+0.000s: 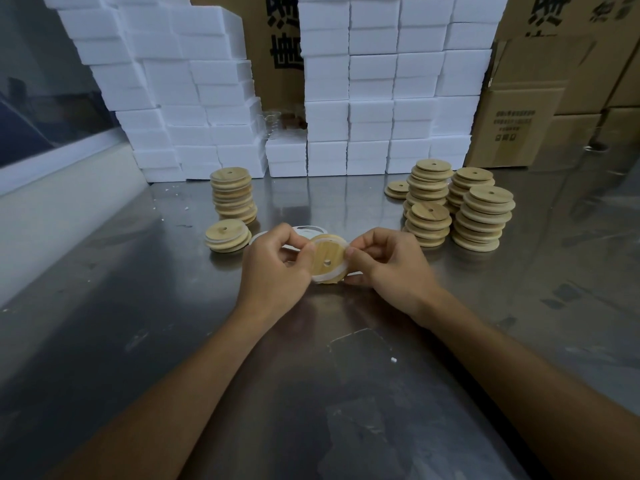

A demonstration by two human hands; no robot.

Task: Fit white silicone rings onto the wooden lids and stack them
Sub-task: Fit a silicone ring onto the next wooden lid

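Both hands pinch one lid over the steel table.

Far left, a tall lid stack [233,194] and a short one [227,236] stand just left of the left hand [277,268]. Loose rings [304,232] lie behind the hands. The lid [327,261], its ring [341,242] partly seated, is gripped by left and right hand [388,261]. Bare stacks [460,209] crowd the far right; foam blocks [381,98] wall the far edge. Near table [311,393] lies open.

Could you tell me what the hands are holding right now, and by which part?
Both hands hold one round wooden lid with a white silicone ring round it: the left hand pinches its left edge, the right hand its right edge.
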